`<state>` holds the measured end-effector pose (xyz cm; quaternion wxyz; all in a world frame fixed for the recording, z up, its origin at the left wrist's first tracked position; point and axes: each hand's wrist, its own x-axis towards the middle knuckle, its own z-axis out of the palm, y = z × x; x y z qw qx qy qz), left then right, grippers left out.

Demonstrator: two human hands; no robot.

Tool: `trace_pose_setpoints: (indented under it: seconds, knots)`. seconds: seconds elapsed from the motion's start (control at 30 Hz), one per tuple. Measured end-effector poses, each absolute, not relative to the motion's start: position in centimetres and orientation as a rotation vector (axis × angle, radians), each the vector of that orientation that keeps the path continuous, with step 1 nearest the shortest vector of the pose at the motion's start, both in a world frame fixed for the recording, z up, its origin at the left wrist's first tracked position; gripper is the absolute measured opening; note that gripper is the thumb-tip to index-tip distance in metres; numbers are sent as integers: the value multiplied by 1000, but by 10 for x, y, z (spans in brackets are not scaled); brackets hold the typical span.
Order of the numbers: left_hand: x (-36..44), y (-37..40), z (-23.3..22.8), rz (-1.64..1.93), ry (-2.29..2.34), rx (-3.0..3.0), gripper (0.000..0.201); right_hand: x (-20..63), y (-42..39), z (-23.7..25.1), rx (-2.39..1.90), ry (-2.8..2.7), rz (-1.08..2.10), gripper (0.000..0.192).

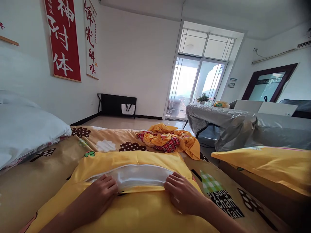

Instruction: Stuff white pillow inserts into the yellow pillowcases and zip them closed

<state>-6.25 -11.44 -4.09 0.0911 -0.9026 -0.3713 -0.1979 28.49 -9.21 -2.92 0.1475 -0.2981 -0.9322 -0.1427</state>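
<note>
A yellow pillowcase (136,207) lies in front of me on the bed, with a white pillow (138,174) showing through its long opening. My left hand (104,191) has its fingers curled over the left part of the opening's near edge. At the right part of that edge, my right hand (178,191) grips the cloth in the same way. Between the hands the edge runs nearly straight across the white pillow. Both sets of fingertips are partly hidden in the fabric.
A crumpled yellow and red plaid cloth (167,139) lies at the far side of the patterned bedsheet (97,137). To the left is a white pillow (31,129); to the right, another yellow pillow (272,165). A plastic-covered table (223,119) stands beyond.
</note>
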Motion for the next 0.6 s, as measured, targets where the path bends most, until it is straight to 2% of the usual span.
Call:
trace_pose_setpoints:
  seconds: [0.17,0.27,0.4,0.6]
  knots:
    - [-101,-105,-50,-529,-1297,-2719,26,304,-92,-18,-1036,-2759,-257,26]
    - [-117,-102,-54,-451,-1331,-2705,30,310,-88,-21,-1107,-2775,-257,25]
    - [-128,-107,-50,-365,-1291,-2547,34,318,-81,-31,-1085,-2741,-492,16]
    - [-135,-116,-33,-568,-1043,-2290,32,327,-78,-34,-992,-2516,-801,13]
